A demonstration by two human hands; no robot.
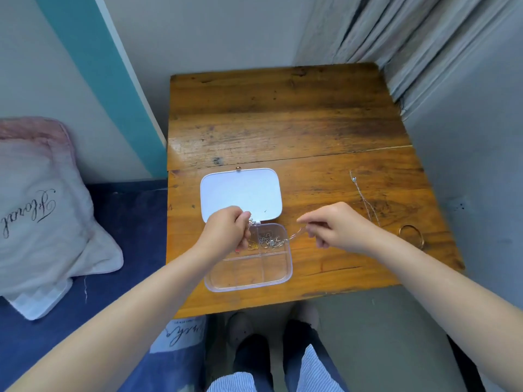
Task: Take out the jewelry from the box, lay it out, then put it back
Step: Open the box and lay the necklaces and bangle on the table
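Note:
A clear plastic compartment box lies open on the wooden table, its white lid folded back behind it. A tangle of thin chains and small pieces sits in the box's far compartments. My left hand hovers over the box's far left corner, fingers pinched on a thin chain. My right hand is just right of the box, pinching the other end of a fine chain that runs down into the tangle. A silver necklace and a gold bangle lie on the table at the right.
A pillow rests on a blue bed at the left. A curtain hangs at the back right, and a grey wall borders the table's right side. My legs and dark shoes show below the table's near edge.

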